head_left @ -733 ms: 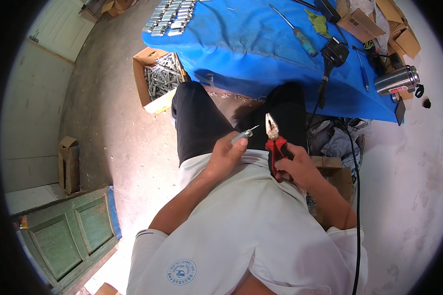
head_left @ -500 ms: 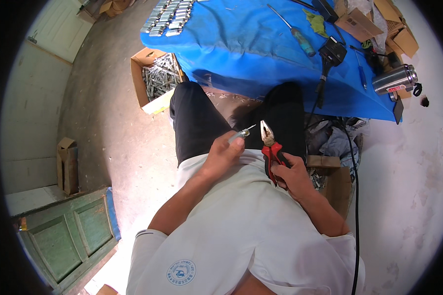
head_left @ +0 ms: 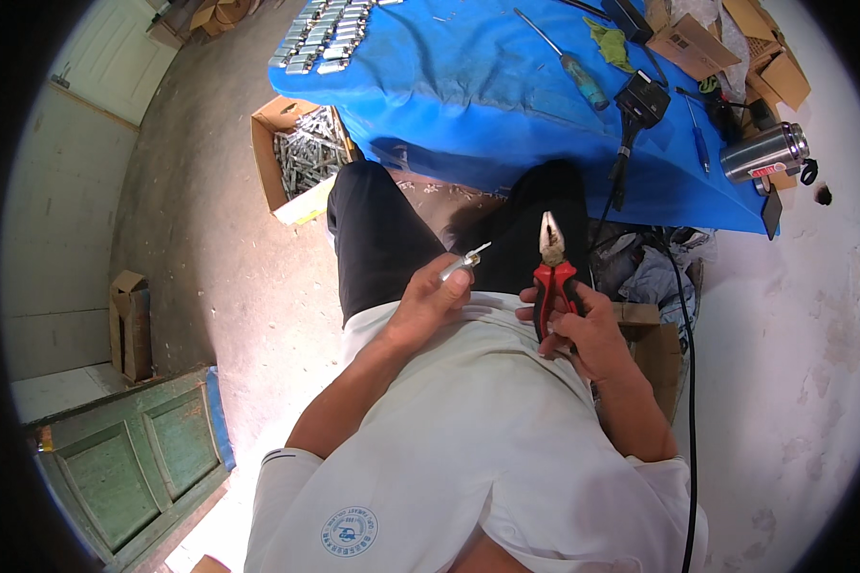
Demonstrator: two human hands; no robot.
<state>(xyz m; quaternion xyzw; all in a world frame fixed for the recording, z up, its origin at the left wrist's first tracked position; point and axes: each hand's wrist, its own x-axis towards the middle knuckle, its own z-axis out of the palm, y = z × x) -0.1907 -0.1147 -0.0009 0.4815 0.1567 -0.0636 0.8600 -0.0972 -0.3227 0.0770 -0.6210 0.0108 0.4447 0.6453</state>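
My left hand point(head_left: 433, 298) is closed around a small silvery metal cylinder point(head_left: 460, 265) with a thin pin sticking out of its end, pointing up and to the right. Its lower part is hidden by my fingers. In my right hand point(head_left: 588, 329) is a pair of combination pliers point(head_left: 552, 277) with red and black handles, jaws pointing away from me and nearly closed. The pliers stay apart from the metal piece. Both hands are over my lap.
Ahead is a table with a blue cover point(head_left: 449, 95), bearing rows of metal parts point(head_left: 327, 36), a screwdriver point(head_left: 583, 81), a black adapter point(head_left: 642, 99) and a steel flask point(head_left: 764, 153). A carton of metal pieces point(head_left: 311, 153) stands left of my knees. A black cable point(head_left: 693, 401) hangs at right.
My right hand has moved right with the pliers, away from the metal piece, and the pliers now stand more upright. My left hand has hardly moved.
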